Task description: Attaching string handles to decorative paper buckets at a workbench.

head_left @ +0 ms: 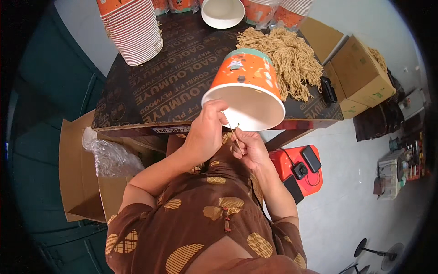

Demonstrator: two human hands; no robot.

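Observation:
A paper bucket [246,75], orange with printed figures, a green base band and a white inside, is tipped with its open mouth towards me at the table's front edge. A small dark hole shows in its wall near the lower rim. At the rim's left side my left hand [205,132] is closed, thumb and forefinger pinching a thin tan cord [233,133]. My right hand [251,147] is closed on the same cord, its fingertips by the lower rim just under the hole. Whether the cord passes through the hole I cannot tell.
On the dark printed table [159,77] stand a tall stack of paper buckets [132,34], a white-mouthed bucket [223,13] and a heap of tan cords [287,57]. Cardboard boxes [360,73] stand right; an open carton [80,169] is left. A red stool [280,160] holds black devices.

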